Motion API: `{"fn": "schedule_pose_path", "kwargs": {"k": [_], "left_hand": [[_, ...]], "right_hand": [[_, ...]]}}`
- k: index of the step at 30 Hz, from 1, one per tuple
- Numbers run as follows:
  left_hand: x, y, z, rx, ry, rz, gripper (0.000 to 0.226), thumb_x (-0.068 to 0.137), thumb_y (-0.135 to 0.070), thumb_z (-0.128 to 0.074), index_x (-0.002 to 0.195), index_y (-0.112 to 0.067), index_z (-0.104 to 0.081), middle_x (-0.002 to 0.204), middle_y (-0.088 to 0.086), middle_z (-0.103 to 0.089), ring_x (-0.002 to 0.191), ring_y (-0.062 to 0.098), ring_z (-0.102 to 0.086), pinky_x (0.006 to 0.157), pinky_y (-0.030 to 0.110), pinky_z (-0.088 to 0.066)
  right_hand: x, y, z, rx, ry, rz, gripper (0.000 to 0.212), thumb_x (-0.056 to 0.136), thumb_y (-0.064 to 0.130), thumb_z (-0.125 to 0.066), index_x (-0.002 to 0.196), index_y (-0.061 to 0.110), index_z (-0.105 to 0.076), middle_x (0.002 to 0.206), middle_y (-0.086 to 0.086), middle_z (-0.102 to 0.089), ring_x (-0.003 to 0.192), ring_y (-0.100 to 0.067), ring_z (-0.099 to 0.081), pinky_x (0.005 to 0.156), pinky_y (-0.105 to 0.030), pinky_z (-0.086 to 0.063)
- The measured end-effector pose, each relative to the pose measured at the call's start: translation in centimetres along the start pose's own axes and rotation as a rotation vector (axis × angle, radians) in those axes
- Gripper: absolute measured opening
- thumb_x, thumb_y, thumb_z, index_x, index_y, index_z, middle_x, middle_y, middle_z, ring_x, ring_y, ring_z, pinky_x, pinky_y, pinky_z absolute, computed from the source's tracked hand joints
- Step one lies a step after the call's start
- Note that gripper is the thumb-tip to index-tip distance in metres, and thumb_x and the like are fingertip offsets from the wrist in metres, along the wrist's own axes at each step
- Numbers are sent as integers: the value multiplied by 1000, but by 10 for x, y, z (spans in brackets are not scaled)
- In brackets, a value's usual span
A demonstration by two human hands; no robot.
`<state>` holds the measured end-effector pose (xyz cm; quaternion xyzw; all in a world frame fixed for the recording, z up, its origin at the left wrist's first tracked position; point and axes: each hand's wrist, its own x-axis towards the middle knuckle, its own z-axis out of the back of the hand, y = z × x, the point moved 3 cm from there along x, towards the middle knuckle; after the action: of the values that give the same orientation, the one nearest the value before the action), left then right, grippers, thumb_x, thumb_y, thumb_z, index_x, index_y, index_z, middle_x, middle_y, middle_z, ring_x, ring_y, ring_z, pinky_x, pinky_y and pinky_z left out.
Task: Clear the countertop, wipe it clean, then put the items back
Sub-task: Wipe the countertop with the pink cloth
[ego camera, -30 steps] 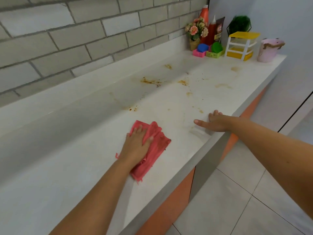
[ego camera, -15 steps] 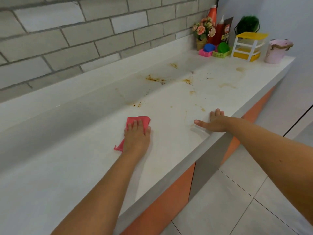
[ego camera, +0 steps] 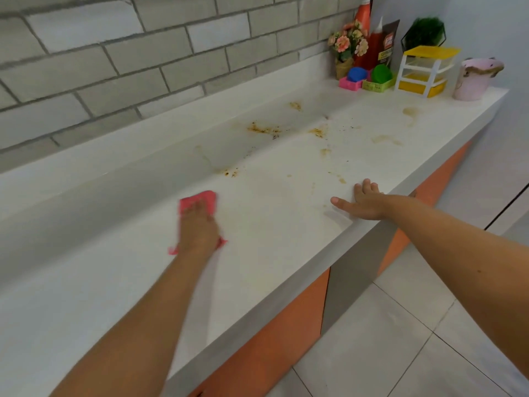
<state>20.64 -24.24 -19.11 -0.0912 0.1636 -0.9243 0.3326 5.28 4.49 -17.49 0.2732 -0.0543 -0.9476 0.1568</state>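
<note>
Left hand (ego camera: 197,224) is pressed flat on the cloth (ego camera: 200,197). Right hand (ego camera: 362,203) is laid open at the front edge of the counter (ego camera: 272,224).

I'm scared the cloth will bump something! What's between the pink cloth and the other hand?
Nothing stands there. The head view shows only white countertop with faint brown smudges between the pink cloth and the right hand.

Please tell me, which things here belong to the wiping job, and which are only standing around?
Job: red cloth, under the left hand; countertop; brown stains; right hand, resting flat near the edge; flowers, sauce bottle, yellow drawer unit, pink pot, set aside at the far end.
Only around: brick wall; orange cabinet fronts; floor tiles.
</note>
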Motion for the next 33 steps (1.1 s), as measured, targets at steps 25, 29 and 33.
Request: {"fn": "schedule_pose_path", "kwargs": {"k": [25,29,33], "left_hand": [[-71,-41,-7,-82,155,-249,49,101,-19,-26,148,-9,-17,157,9,-15,145,22,-12,114,24,-5],[-87,-53,-11,-421,288,-174,52,100,-42,-24,148,-22,-22,156,0,-21,144,18,-18,116,32,-12],[-71,-16,10,-1041,133,12,40,98,-41,-35,135,-28,-43,140,-2,-47,126,14,-47,112,35,-32]], "right_hand": [[0,8,1,-64,-36,-87,97,83,75,-18,149,7,5,157,-15,14,146,-31,10,117,-49,-2],[-22,42,19,-89,-206,30,68,97,53,-29,149,12,-15,155,-17,-10,141,-37,-21,112,-49,-25],[-64,135,-10,4,-429,256,46,100,30,-34,137,4,-40,139,-16,-34,128,-32,-35,100,-41,-37]]}}
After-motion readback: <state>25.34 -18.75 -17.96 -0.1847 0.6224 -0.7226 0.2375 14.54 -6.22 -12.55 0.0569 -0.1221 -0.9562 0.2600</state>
